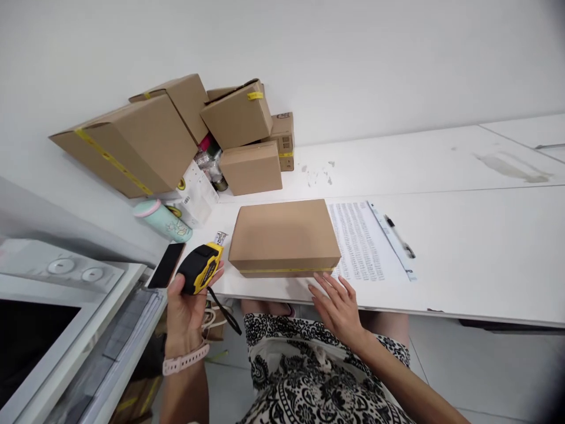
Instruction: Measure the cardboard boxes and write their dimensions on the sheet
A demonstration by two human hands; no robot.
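Observation:
A black and yellow tape measure (200, 269) is gripped in my left hand (188, 306), left of a closed brown cardboard box (285, 232). A short bit of its metal blade sticks out at the top, and a black wrist strap hangs below. My right hand (335, 303) has its fingers stretched out at the box's near right edge, by the yellow tape along its side; the fingertips look close to the box, but whether they touch it I cannot tell. Under the box's right side lies a printed sheet of paper (359, 244).
Several cardboard boxes (145, 141) are stacked against the wall at the back left. A mint-green bottle (163, 221), a white carton (196, 191) and a dark phone (166, 265) lie at the left. On the right are a pen (399, 235) and the white table's front edge (485, 318).

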